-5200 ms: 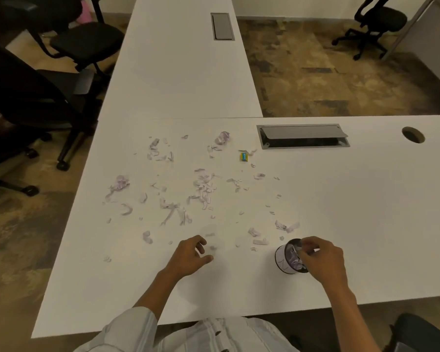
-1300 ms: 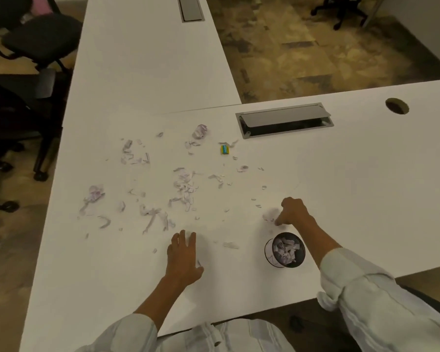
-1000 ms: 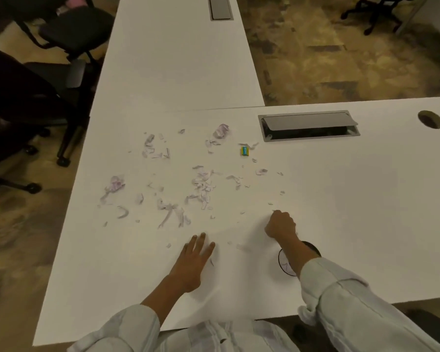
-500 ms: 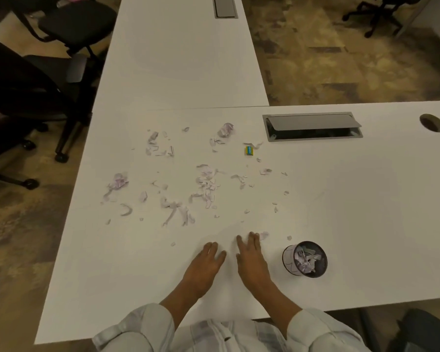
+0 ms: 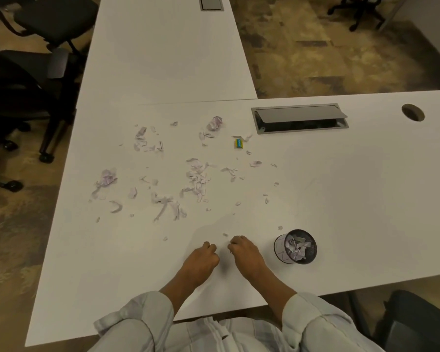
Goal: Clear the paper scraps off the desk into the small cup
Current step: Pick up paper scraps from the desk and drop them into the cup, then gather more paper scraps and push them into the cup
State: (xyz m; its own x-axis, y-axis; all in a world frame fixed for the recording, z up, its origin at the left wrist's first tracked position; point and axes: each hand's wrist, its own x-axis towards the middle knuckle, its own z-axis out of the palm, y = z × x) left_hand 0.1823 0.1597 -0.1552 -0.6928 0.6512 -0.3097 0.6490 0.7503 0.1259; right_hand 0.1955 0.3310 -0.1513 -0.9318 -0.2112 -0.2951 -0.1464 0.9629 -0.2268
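Pale purple paper scraps point(image 5: 196, 179) lie scattered over the white desk point(image 5: 353, 199), mostly left of centre, with a crumpled ball point(image 5: 215, 123) further back. The small black mesh cup point(image 5: 281, 250) stands near the front edge, partly filled with scraps. My left hand point(image 5: 203, 257) and my right hand point(image 5: 245, 254) rest side by side on the desk just left of the cup, both with fingers curled. A tiny scrap shows at my right fingertips. Nothing is visible in my left hand.
A small yellow and blue eraser point(image 5: 238, 143) lies among the far scraps. An open grey cable hatch point(image 5: 300, 118) and a round grommet hole point(image 5: 413, 112) are at the back right. Black office chairs point(image 5: 48, 19) stand to the left.
Both hands lay flat on the desk half a second ago; now their fingers are curled in. Earlier my right hand reached past the cup, then came back beside my left.
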